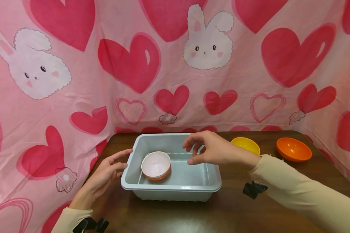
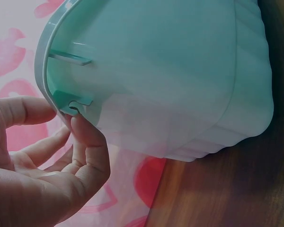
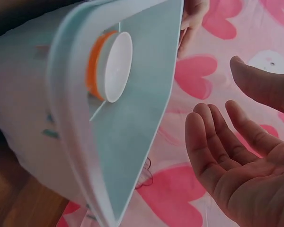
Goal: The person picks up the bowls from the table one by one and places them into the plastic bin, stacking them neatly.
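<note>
Two empty, relaxed hands: left hand (image 1: 105, 174) touching the pale grey plastic tub (image 1: 175, 189), right hand (image 1: 211, 149) hovering above; nudging could slide its orange-and-white bowl (image 1: 156, 165)

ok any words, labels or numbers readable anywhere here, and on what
None: no view shows any readable text.
The tub and the bowl in it are plain.
The yellow bowl and the orange bowl carry no marks.
The cloth shows only hearts and rabbits, no lettering.

Right hand (image 3: 236, 161) relaxed beside tub (image 3: 132, 156) holding bowl (image 3: 111, 66).
</note>
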`<state>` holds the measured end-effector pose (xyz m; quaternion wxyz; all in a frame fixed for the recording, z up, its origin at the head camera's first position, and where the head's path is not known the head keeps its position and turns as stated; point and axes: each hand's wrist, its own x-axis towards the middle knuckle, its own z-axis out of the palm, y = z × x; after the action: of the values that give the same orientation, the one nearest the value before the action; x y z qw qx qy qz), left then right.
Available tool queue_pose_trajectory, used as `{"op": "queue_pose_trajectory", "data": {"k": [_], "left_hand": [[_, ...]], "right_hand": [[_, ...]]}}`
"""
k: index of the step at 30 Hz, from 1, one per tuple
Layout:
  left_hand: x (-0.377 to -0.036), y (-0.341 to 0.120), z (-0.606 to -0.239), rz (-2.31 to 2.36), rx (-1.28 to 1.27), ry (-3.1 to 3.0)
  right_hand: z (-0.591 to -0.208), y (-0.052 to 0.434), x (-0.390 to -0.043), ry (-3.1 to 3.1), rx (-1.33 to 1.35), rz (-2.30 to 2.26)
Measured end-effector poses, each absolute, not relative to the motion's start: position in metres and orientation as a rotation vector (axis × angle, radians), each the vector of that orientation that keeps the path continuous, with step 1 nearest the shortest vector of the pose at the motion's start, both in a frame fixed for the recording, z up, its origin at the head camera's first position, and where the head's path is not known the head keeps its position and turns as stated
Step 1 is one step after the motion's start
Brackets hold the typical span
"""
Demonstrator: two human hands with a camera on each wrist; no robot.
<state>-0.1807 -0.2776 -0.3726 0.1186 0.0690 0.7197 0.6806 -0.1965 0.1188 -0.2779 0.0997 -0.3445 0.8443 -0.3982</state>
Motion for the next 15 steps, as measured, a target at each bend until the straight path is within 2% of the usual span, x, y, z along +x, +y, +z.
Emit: {"op": "queue_pose_trajectory", "data": {"k": [15], "left_hand": [[-0.181, -0.277, -0.375, 2.013, 0.22, 2.098]], "right_hand": [[-0.282, 0.165, -0.176, 2.483, -0.929, -1.337]]}}
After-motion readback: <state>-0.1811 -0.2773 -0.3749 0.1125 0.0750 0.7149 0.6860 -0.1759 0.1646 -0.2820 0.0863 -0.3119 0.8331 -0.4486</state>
